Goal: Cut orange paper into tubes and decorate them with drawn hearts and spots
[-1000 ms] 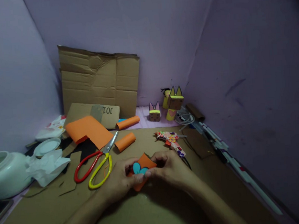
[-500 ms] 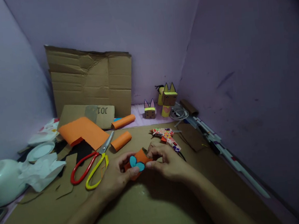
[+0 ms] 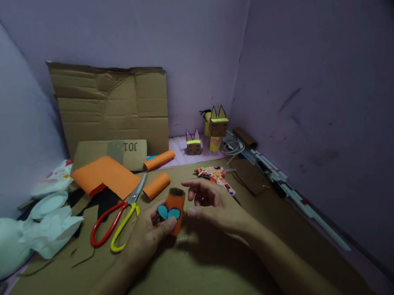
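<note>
An orange paper-covered tube (image 3: 176, 201), nearly upright with its hollow top showing, is held in my left hand (image 3: 151, 228). Two blue rounded paper pieces (image 3: 169, 212), outlined in dark, sit on the tube's front, and my left thumb presses at their lower edge. Just right of the tube, my right hand (image 3: 215, 205) is apart from it, fingers spread and curved, with nothing in them. Behind my right hand lies a hot glue gun (image 3: 216, 173) with a flowered pattern, partly covered by the fingers.
Left of my hands lie scissors (image 3: 120, 217) with red and yellow handles. Two orange rolls (image 3: 157, 185) and an orange paper sheet (image 3: 105, 175) lie behind. Cardboard cat figures (image 3: 194, 147) stand at the back. White crumpled tissue (image 3: 56, 229) and a white pot (image 3: 3, 249) are at left.
My right hand has let go of the tube and opened beside it. The tube has turned from tilted to nearly upright in my left hand.
</note>
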The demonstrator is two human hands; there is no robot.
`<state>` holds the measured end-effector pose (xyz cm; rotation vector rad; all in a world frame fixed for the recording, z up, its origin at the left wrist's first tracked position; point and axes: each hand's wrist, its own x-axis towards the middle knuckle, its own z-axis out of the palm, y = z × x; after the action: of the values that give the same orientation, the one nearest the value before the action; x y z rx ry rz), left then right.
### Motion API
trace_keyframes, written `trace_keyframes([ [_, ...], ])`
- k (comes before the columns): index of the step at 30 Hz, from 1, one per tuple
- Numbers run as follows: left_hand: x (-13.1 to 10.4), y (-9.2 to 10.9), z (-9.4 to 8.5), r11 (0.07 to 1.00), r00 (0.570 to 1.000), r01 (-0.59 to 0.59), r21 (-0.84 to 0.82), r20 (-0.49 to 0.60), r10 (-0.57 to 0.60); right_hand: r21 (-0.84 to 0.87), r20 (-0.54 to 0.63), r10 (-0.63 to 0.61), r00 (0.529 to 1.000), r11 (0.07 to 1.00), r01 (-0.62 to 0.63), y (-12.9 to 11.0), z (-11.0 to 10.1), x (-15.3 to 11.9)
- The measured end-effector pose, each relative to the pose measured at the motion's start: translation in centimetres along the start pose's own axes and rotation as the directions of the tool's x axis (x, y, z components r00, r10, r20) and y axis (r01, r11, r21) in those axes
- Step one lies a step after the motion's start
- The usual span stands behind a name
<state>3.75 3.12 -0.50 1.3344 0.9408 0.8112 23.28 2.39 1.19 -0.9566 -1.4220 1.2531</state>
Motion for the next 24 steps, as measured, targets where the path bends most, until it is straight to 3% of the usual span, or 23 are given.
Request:
trace_keyframes([
  [7,0.0,-0.4,0.2,0.967,0.998,0.062,-0.247,-0.001,-0.065,-0.029,-0.03,0.038,0.999,0.999,-0.039,0.1,0.2,0.1],
  [13,-0.1,-0.6,0.4,0.996,0.996,0.05,-0.076,-0.071,-0.055,-0.104,-0.038,0.127,0.991,0.986,-0.13,-0.1,1.1,0.0],
  [18,0.0,-0.9,0.8,0.998,0.995,-0.003,0.063,-0.101,0.009,-0.204,-0.161,0.059,0.985,0.975,-0.092,0.5,1.8,0.0],
  [24,-0.5,-0.1,1.6,0.996,0.99,-0.029,0.089,-0.133,0.041,-0.121,-0.137,0.047,0.99,0.991,-0.064,0.9,1.9,-0.3],
])
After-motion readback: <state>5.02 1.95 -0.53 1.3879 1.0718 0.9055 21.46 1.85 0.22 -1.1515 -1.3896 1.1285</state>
